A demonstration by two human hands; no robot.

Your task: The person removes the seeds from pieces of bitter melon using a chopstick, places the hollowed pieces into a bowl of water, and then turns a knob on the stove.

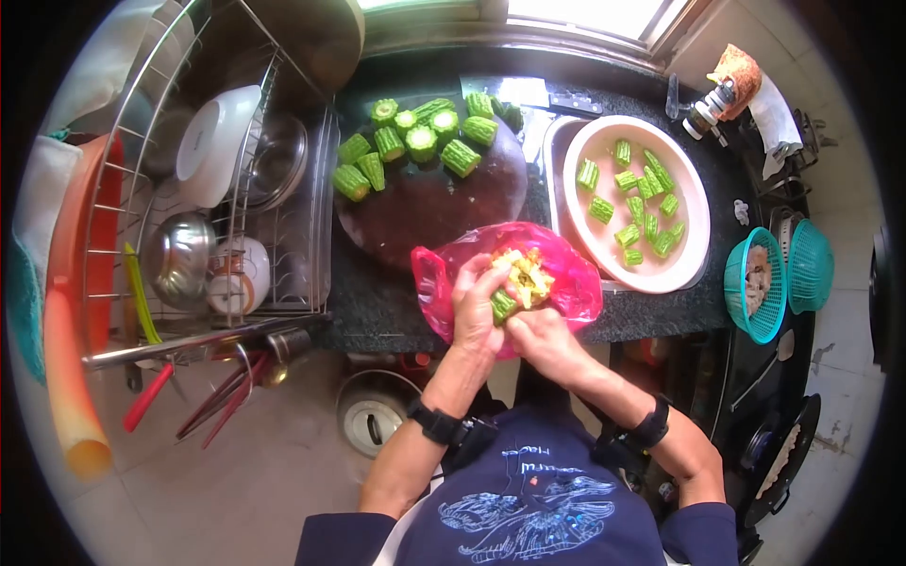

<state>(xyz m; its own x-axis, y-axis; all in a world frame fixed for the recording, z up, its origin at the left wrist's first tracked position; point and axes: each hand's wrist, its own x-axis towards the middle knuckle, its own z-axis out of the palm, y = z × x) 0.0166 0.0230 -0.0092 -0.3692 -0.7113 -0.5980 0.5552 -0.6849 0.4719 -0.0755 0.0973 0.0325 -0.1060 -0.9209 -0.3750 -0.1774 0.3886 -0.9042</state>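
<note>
My left hand (477, 304) is closed around a short ridged green gourd piece (504, 305) over a pink plastic bag (453, 247). My right hand (545, 341) is closed in a fist right against the same piece. Whatever it grips, if anything, is hidden by the fingers. Yellowish and reddish pulp scraps (530, 272) lie in the bag's open mouth, just beyond my fingers. Farther off, several cut gourd pieces (421, 141) stand and lie on a round dark board (406, 222).
To the right, a pale basin (697, 212) holds several gourd pieces. A knife (576, 104) lies behind it. A wire dish rack (212, 330) with bowls borders the left. Teal baskets (780, 307) and a black pan (802, 453) sit at the right.
</note>
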